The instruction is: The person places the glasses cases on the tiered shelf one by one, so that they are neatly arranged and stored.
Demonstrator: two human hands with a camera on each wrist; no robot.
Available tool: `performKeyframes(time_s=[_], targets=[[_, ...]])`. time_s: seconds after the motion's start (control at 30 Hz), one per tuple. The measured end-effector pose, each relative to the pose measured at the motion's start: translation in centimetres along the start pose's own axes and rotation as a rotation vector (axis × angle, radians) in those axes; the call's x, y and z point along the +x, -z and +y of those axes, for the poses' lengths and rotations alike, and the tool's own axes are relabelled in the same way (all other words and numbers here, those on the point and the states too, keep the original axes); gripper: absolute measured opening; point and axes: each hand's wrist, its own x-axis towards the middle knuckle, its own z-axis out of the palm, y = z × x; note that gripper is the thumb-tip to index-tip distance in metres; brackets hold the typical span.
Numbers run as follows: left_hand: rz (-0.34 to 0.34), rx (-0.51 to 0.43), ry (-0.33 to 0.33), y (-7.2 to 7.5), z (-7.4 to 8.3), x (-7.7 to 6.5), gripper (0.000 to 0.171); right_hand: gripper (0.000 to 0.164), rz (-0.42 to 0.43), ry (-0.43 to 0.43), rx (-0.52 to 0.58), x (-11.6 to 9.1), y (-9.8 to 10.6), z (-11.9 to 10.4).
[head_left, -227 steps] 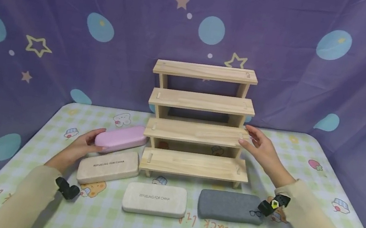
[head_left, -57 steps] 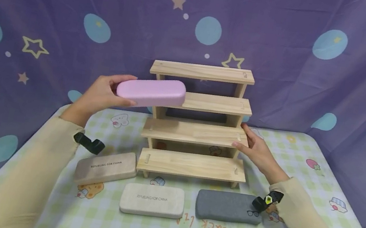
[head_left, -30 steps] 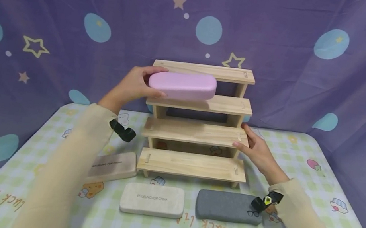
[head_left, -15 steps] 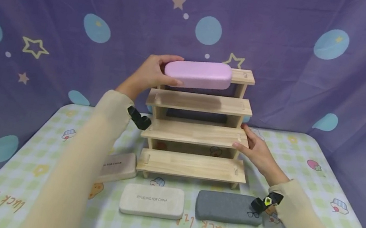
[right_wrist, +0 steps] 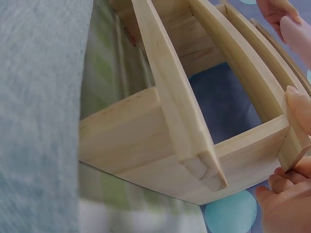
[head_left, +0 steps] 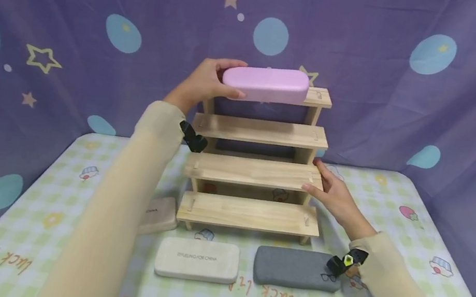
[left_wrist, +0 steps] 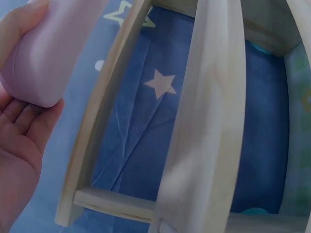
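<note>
A pink glasses case [head_left: 267, 84] is in my left hand [head_left: 205, 81], thumb at its front and fingers behind its left end. It is level with the top board of a four-step wooden display stand [head_left: 260, 131] and hides much of that board. In the left wrist view, curtain shows between the pink case [left_wrist: 48, 53] and the top board [left_wrist: 99, 102], so they look apart. My right hand [head_left: 339, 201] grips the right end of the stand's second board from the bottom. In the right wrist view, the thumb lies over the board's end [right_wrist: 294, 145] and fingers curl beneath.
A cream glasses case [head_left: 198, 260] and a grey glasses case [head_left: 293, 269] lie in front of the stand. A beige glasses case [head_left: 159, 215] is partly hidden by my left sleeve [head_left: 115, 201]. The checked tablecloth [head_left: 38, 241] meets a purple curtain [head_left: 173, 1] behind.
My left hand has picked up the pink case from the tablecloth, left of the stand, and carried it up and right to the top board. My right hand has closed on the second board's end.
</note>
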Motion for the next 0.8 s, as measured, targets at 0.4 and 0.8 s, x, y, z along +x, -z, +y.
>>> performKeyframes(time_s=[0.4,0.8], targets=[[0.048,0.057,0.074,1.2,-1.2,1.5,0.069,0.082,-0.01,0.001,0.006,0.0,0.1,0.0],[-0.008,0.085,0.077,0.8,-0.9,2.7,0.071,0.082,0.003,-0.015,-0.015,0.1,0.3,0.1]])
